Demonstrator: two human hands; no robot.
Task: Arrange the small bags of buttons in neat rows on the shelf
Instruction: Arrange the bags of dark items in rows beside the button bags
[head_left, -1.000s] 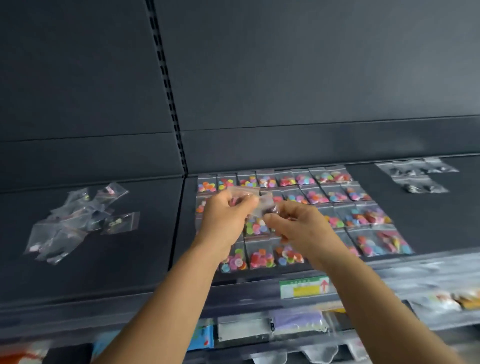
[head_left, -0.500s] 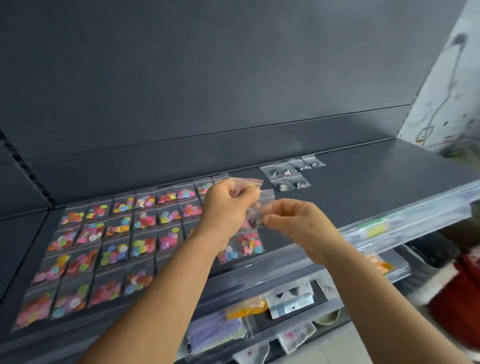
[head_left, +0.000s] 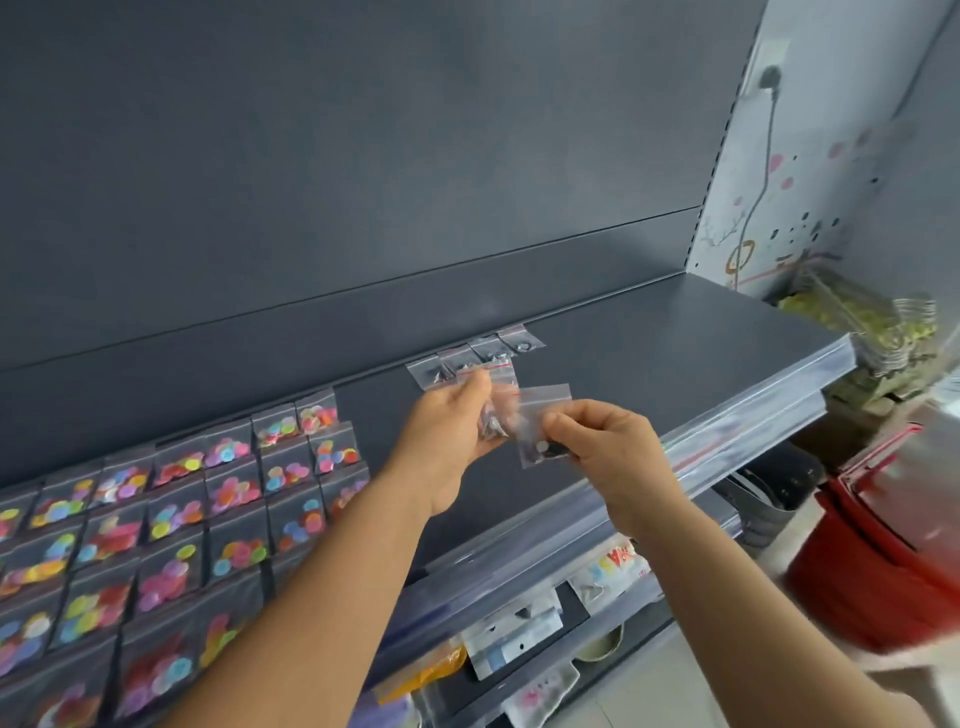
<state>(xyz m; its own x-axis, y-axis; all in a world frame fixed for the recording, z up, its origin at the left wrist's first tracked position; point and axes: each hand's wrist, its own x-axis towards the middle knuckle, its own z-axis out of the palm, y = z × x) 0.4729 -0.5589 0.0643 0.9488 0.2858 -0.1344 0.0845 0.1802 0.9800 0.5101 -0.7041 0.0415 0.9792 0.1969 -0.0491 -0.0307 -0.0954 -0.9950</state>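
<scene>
Hands now further right: left hand (head_left: 451, 431), right hand (head_left: 602, 447) each pinching 1 upright bag (head_left: 540, 421).

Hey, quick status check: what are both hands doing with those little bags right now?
Left hand gripping several small bags of dark buttons. Right hand pinching one bag. Dark-button row started at shelf back; nothing in the way.

Left hand (head_left: 451, 415) and right hand (head_left: 597, 441) raised, fingers pinched, nearly touching
</scene>
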